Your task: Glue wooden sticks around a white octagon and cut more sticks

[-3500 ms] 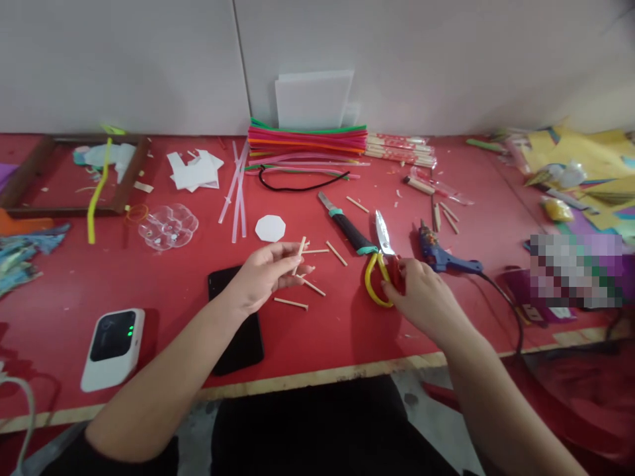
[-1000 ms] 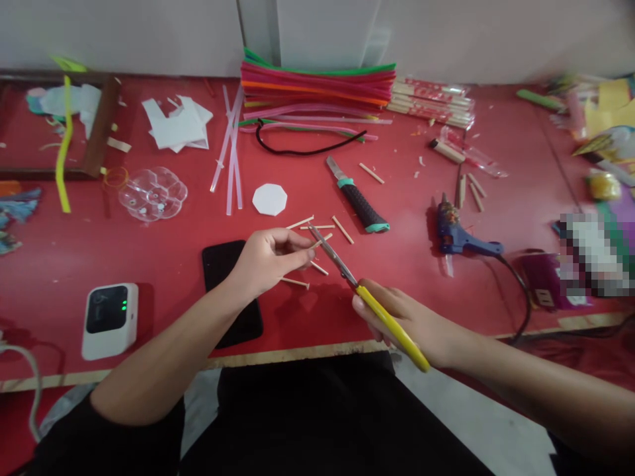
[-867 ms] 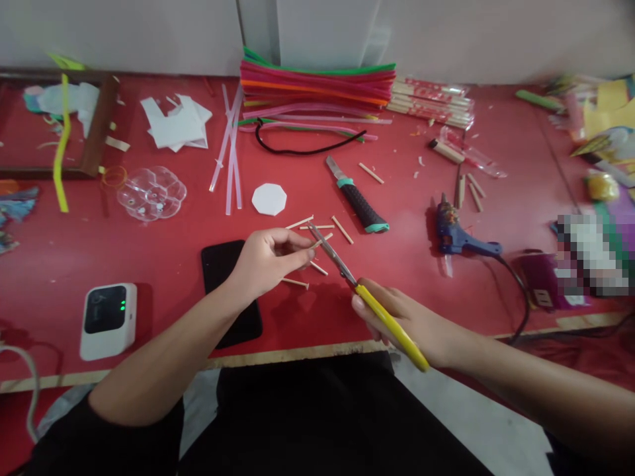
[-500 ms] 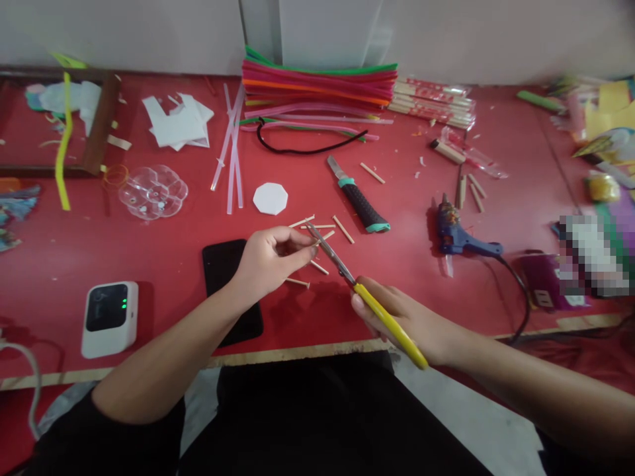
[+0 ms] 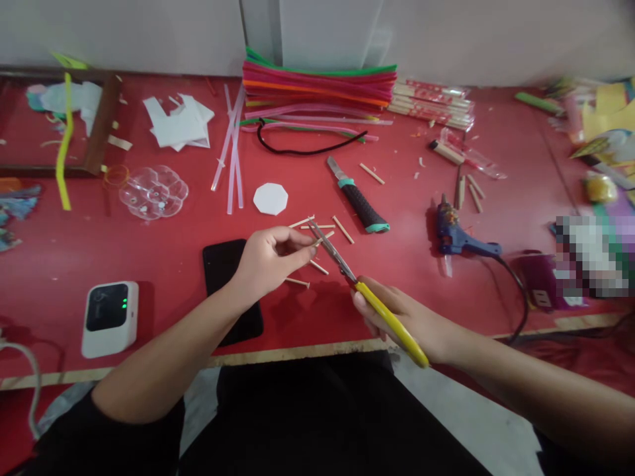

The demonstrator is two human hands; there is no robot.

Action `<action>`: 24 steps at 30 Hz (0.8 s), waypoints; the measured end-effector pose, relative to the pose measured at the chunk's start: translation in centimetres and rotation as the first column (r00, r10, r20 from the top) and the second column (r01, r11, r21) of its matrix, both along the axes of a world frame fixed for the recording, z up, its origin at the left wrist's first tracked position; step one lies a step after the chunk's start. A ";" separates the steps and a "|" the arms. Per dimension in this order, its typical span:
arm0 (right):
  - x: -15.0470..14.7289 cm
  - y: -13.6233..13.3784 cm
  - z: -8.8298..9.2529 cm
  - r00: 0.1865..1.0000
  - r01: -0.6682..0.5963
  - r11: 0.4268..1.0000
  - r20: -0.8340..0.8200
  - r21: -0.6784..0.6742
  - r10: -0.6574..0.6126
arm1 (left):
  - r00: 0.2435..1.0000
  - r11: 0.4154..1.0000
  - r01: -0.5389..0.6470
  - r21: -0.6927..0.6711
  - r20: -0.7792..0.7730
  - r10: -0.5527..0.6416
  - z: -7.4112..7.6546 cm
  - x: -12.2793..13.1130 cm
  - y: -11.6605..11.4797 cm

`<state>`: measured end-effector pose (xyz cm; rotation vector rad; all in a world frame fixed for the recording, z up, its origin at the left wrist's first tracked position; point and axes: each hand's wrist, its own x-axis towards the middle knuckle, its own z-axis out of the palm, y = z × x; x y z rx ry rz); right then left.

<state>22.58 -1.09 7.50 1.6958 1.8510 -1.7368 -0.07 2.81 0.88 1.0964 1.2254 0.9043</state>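
Observation:
Between its thumb and fingers, my left hand (image 5: 270, 260) pinches a short thin wooden stick (image 5: 325, 237). My right hand (image 5: 397, 317) grips the yellow handles of a pair of scissors (image 5: 389, 320). The metal blades point up and left and meet the stick just past my left fingertips. Several cut stick pieces (image 5: 343, 229) lie on the red table around and under my left hand. Beyond them rest a white octagonal piece (image 5: 270, 199) and a utility knife (image 5: 360, 198) with a black and teal handle. A black phone (image 5: 225, 264) lies partly beneath my left wrist.
A blue glue gun (image 5: 461, 235) with its cord is at the right. Colourful pipe cleaners (image 5: 317, 86) are stacked at the back beside wrapped sticks (image 5: 434, 102). To the left are a clear flower-shaped tray (image 5: 153, 192), a wooden frame (image 5: 102, 125) and a white device (image 5: 110, 319).
The scissors and my right hand have shifted very slightly. My left hand stays in place, still pinching the stick.

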 end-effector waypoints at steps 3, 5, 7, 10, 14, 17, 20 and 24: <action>-0.1 -0.1 0.0 1.000 -0.002 1.000 0.001 0.015 0.002 | 1.000 1.000 0.001 0.011 -0.019 -0.001 0.1 0.0 0.0; -0.2 -0.2 -0.1 1.000 0.006 0.999 0.009 0.047 -0.006 | 1.000 1.000 0.000 0.022 -0.023 0.001 0.2 0.0 -0.1; -0.2 -0.3 -0.3 1.000 0.009 0.998 0.018 0.070 -0.011 | 1.000 0.999 0.000 0.039 -0.025 0.001 0.2 0.1 -0.1; -0.2 -0.4 -0.5 1.000 0.005 0.996 0.022 0.090 -0.007 | 1.000 0.998 -0.001 0.059 -0.030 0.003 0.0 0.1 -0.1; -0.2 -0.3 -0.4 1.000 0.007 0.996 0.010 0.090 -0.008 | 1.000 0.999 0.003 0.054 -0.016 -0.002 -0.3 0.1 -0.1; -0.2 -0.4 -0.3 0.999 0.040 0.997 -0.010 0.064 -0.039 | 1.000 0.999 0.010 0.050 -0.005 -0.010 -0.3 0.1 0.0; -0.2 -0.5 -0.5 0.998 0.047 0.996 -0.047 0.071 -0.044 | 1.000 0.998 0.003 0.061 -0.005 -0.003 -0.3 0.1 0.0; -0.1 -0.6 -0.7 0.997 0.043 0.998 -0.067 0.045 -0.040 | 0.997 0.997 0.014 0.071 0.071 -0.020 -0.2 0.0 0.1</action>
